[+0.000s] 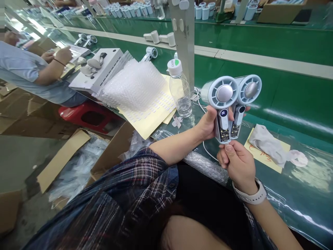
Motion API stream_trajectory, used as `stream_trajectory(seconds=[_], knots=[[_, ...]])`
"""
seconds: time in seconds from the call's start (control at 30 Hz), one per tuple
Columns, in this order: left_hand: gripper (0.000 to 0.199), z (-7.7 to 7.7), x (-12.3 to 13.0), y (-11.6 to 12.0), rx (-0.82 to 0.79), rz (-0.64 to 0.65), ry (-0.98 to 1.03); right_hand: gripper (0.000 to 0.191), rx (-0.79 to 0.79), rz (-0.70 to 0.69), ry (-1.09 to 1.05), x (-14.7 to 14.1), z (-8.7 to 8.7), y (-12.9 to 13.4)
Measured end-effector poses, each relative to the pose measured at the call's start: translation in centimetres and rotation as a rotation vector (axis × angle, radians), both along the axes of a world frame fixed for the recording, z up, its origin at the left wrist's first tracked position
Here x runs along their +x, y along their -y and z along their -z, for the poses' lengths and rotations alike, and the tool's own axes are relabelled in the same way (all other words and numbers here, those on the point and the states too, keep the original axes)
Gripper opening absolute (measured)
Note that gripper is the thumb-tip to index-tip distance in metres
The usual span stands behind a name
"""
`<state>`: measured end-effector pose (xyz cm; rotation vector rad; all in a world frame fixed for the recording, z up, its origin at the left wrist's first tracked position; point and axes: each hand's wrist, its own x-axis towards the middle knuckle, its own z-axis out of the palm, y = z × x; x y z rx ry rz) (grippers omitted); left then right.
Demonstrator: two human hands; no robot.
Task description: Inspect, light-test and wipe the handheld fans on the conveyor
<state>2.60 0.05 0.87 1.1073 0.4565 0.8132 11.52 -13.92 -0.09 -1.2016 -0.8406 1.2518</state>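
My left hand [208,125] is wrapped round two pale blue handheld fans, held upright side by side above the bench. The nearer fan [224,93] has a lit display reading 20, and circuit parts show through its clear handle. The second fan [250,91] overlaps behind it on the right; its round display is dark. Just below the nearer fan's base, my right hand [238,159] pinches the end of a white charging cable [206,150]. The plug is mostly covered by my fingers, so I cannot tell how far it sits in the fan.
Left of my hands stand a clear water bottle [180,92], a yellow label sheet [145,119] and bubble wrap [135,83]. A grey cloth [267,140] lies at right. Beyond runs a green conveyor [260,45] behind a metal post [183,41]. A co-worker's arm [52,71] is at far left.
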Motion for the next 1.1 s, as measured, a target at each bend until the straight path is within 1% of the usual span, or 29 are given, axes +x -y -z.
stream_trajectory(seconds=[0.07, 0.13, 0.2, 0.27, 0.37, 0.4, 0.47, 0.57, 0.67, 0.77, 0.83, 0.93, 1.03, 1.1], knots=[[0.106, 0.4, 0.1, 0.1, -0.046, -0.001, -0.058, 0.037, 0.021, 0.0, -0.044, -0.2, 0.1, 0.0], [0.107, 0.4, 0.2, 0.1, -0.103, -0.005, -0.018, 0.036, 0.043, -0.011, -0.033, -0.1, 0.2, -0.1], [0.104, 0.0, 0.3, 0.2, -0.179, -0.02, 0.113, 0.036, 0.075, -0.025, 0.063, 0.3, 0.4, -0.2], [0.099, -0.7, 0.4, 0.3, -0.295, -0.049, 0.229, 0.036, 0.116, -0.025, 0.228, 0.8, 0.6, -0.3], [0.092, -1.9, 0.2, 0.1, -0.486, -0.085, 0.33, 0.037, 0.212, -0.014, 0.436, 1.3, 0.9, -0.4], [0.09, -2.1, 0.1, 0.0, -0.525, -0.099, 0.352, 0.037, 0.24, 0.001, 0.461, 1.4, 1.0, -0.5], [0.087, -2.4, -0.2, -0.1, -0.549, -0.101, 0.376, 0.036, 0.252, 0.053, 0.454, 1.5, 1.1, -0.4], [0.088, -2.3, -0.4, 0.0, -0.474, -0.056, 0.345, 0.033, 0.18, 0.124, 0.342, 1.4, 1.2, -0.3], [0.097, -1.7, -0.3, 0.3, -0.328, -0.03, 0.277, 0.031, 0.148, 0.128, 0.135, 1.1, 1.2, -0.2], [0.102, -0.9, 0.1, 0.6, -0.162, -0.035, 0.222, 0.037, 0.165, 0.123, -0.057, 0.5, 1.1, -0.3], [0.101, -0.3, 0.3, 0.7, -0.07, -0.027, 0.208, 0.044, 0.186, 0.123, -0.109, 0.1, 1.1, -0.4], [0.099, 0.2, 0.3, 0.7, -0.009, -0.006, 0.199, 0.041, 0.188, 0.115, -0.071, 0.3, 1.4, -0.5], [0.098, 0.0, 0.1, 0.4, -0.023, 0.012, 0.205, 0.037, 0.171, 0.102, 0.135, 1.4, 1.9, -0.4], [0.097, -0.5, -0.1, 0.2, -0.027, -0.007, 0.242, 0.041, 0.21, 0.109, 0.298, 2.4, 2.1, -0.3]])
